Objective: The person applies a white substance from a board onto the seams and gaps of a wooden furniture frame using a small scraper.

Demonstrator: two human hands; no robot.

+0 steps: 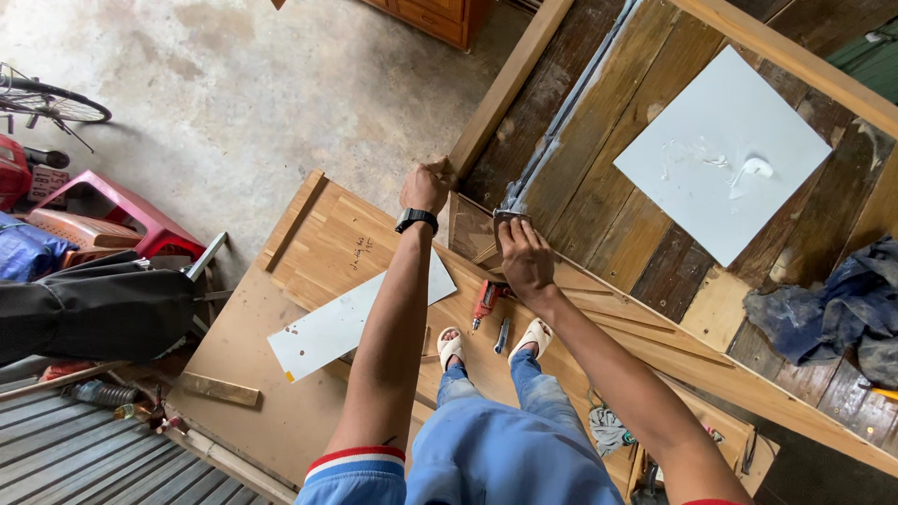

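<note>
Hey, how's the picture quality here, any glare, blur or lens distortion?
Head view: soft, even daylight with faint shadows; the white square panel looks bright but not blown out. Left hand and right hand are sharp, no motion blur. Wide-angle distortion bends the long wooden beam and stretches the forearms toward the frame's bottom.

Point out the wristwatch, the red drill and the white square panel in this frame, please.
wristwatch (416,220), head view, on the black watch face at the left wrist.
red drill (485,300), head view, on its red body by the feet.
white square panel (722,154), head view, on its bare middle.
</note>
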